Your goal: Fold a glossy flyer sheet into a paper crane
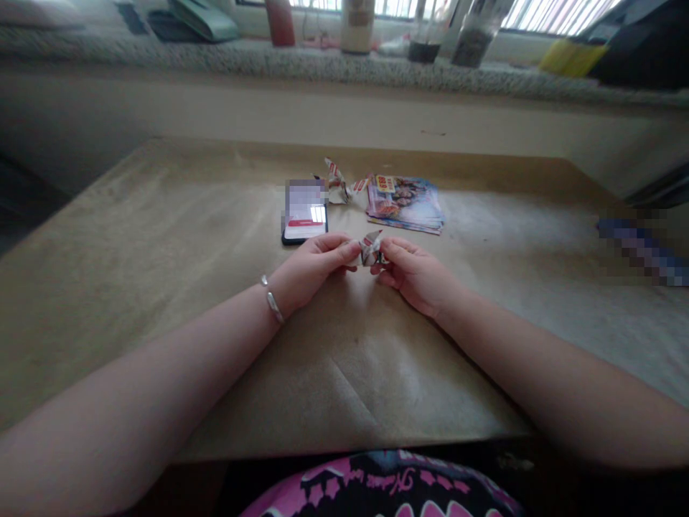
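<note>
Between my two hands is a small folded paper piece (371,249), whitish with red print, its pointed tip sticking up. My left hand (317,266), with a silver bracelet at the wrist, pinches its left side between thumb and fingers. On the right side my right hand (412,269) grips it the same way, the fingertips partly hidden. Just beyond my left hand lies a phone (306,212) with its screen lit. Beside the phone stands another folded paper figure (341,185) with pointed ends. A stack of printed cards or leaflets (406,201) lies to the right of that figure.
A brown covering lies over the table (215,208), creased near the front edge. At the far right is a blurred bluish flat object (646,248). Behind the table, a speckled stone sill (301,68) carries several jars and bottles, including a red one (280,21).
</note>
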`<act>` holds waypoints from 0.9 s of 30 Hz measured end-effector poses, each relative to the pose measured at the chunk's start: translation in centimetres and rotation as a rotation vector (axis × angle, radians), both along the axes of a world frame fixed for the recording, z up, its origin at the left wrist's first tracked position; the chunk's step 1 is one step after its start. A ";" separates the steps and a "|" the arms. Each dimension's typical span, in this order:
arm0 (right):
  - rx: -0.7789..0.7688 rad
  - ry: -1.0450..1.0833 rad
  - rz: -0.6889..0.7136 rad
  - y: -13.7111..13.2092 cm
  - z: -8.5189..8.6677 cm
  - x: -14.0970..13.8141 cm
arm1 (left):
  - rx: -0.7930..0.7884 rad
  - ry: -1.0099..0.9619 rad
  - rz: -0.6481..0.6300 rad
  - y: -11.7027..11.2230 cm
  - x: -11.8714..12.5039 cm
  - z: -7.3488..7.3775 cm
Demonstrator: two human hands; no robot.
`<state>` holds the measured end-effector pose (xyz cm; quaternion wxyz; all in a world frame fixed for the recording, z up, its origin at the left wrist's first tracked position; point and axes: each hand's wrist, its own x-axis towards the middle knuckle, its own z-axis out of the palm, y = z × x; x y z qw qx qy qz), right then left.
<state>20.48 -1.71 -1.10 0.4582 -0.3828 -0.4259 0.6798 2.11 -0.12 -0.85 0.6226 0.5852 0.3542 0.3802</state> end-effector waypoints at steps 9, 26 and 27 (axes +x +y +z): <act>-0.007 0.086 -0.001 0.4 -0.3 0.2 | 0.028 -0.029 0.046 0.2 0.3 0.1; -0.092 0.067 0.085 0.6 0.1 0.3 | 0.040 0.072 -0.013 0.3 0.2 0.0; -0.087 0.073 0.076 0.6 0.1 0.3 | 0.043 0.075 -0.014 0.3 0.2 0.0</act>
